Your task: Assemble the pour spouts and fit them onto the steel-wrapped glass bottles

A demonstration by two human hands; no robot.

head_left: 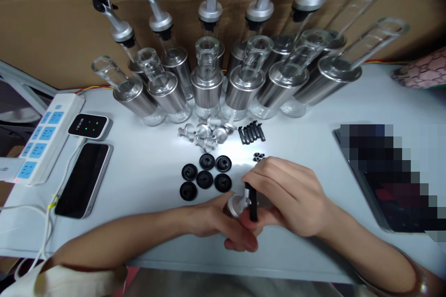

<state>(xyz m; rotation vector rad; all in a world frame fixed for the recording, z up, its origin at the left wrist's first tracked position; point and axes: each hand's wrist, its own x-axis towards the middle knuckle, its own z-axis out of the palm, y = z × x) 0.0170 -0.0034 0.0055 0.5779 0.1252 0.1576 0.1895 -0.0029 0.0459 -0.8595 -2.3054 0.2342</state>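
Observation:
Near the table's front edge, my left hand (223, 222) is closed around a silver pourer spout (237, 204). My right hand (292, 195) pinches the black flip lever (253, 202) at the spout's tip. Just beyond my hands lie several round black stopper caps (204, 179). Behind these is a heap of loose silver spouts (209, 132), with a row of black levers (251, 132) to its right. A few tiny black tip pieces (258, 157) sit just past my right fingers. The spout's lower part is hidden in my left hand.
Glass bottles with steel sleeves (206, 84) stand in rows at the back, several fitted with pourers (210, 9). On the left are a phone (83, 181), a small black device (89, 126) and a power strip (49, 134). A dark tablet (376, 185) lies right.

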